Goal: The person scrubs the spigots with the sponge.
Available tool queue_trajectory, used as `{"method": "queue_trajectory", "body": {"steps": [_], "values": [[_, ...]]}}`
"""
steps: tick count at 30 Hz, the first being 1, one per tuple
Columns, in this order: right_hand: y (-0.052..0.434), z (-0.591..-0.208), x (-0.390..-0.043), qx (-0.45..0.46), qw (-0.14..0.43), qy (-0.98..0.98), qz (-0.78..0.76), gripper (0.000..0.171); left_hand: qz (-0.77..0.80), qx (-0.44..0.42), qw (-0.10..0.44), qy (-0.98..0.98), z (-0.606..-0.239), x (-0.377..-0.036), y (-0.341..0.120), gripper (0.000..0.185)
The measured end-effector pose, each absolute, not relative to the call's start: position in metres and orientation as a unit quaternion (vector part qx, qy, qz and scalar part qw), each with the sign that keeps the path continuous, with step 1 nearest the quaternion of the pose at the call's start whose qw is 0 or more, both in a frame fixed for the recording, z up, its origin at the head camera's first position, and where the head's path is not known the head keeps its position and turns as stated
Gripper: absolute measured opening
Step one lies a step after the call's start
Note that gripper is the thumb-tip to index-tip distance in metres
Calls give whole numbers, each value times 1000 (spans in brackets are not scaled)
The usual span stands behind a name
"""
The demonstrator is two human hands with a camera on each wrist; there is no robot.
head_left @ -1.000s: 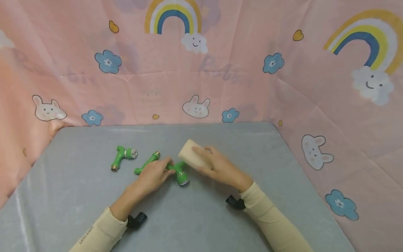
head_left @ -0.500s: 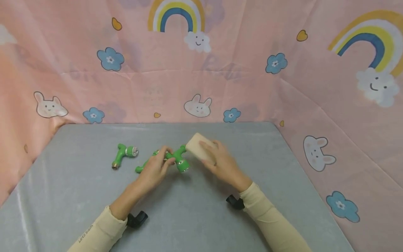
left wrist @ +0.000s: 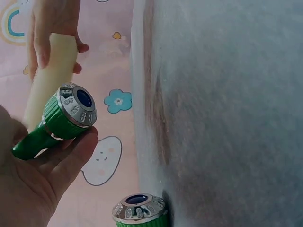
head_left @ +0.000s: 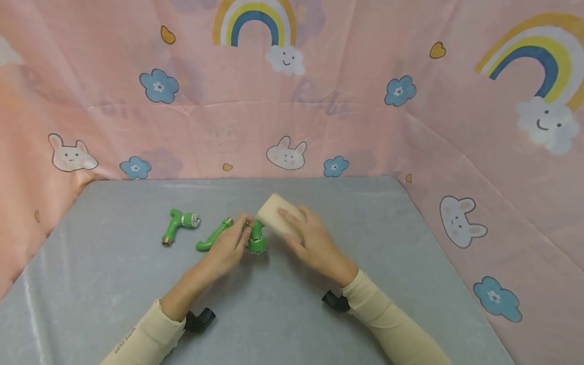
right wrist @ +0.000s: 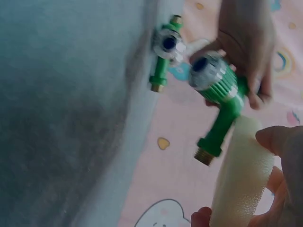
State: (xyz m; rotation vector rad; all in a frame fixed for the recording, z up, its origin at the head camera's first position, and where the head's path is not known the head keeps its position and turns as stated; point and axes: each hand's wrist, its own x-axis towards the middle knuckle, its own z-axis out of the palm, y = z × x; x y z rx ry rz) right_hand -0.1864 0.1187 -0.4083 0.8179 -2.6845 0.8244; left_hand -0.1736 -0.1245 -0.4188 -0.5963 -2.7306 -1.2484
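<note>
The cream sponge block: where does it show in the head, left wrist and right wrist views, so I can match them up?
Head: the sponge block sits centre, gripped by the right hand.
Left wrist: upper left, behind the green nozzle that the left hand holds.
Right wrist: lower right, beside the nozzle's brass end.
Shared landmark: that held green nozzle.

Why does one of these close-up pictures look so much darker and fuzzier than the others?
The right wrist view is dim and soft: the grey mat is a dark smear, and the sponge and green nozzle have blurred edges. The left wrist view is brighter, with the nozzle's dial sharp but the mat hazy. The head view is evenly lit, with only faint shadows under the hands.
</note>
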Motion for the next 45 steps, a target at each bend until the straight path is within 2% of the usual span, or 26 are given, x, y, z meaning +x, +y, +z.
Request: {"method": "queue_trajectory", "body": {"steps": [6, 13, 16, 22, 24, 26, 31, 39, 42, 45], "values": [[118, -412, -186, 259, 114, -917, 281, 57, -427, -194, 20, -883, -416, -171, -122, 36], [135, -415, -204, 224, 120, -927, 275, 55, -416, -184, 27, -890, -415, -170, -123, 42], [138, -413, -206, 213, 128, -929, 274, 54, -412, -179, 35, -893, -414, -170, -123, 50], [127, -402, -193, 273, 129, -898, 319, 55, -407, -177, 54, -894, -414, -169, -120, 79], [122, -401, -188, 295, 117, -894, 318, 56, -417, -177, 67, -889, -414, -170, -119, 77], [119, -401, -185, 302, 103, -895, 311, 56, -425, -177, 85, -884, -415, -172, -120, 67], [124, -402, -191, 267, 96, -913, 292, 54, -416, -166, 112, -887, -415, -173, -121, 45], [142, -401, -206, 221, 85, -931, 280, 53, -405, -160, 106, -894, -415, -174, -128, 43], [140, -399, -202, 237, 97, -917, 307, 54, -405, -163, 100, -894, -414, -174, -129, 43], [134, -397, -195, 283, 83, -896, 331, 56, -413, -173, 93, -889, -414, -175, -128, 39]]}}
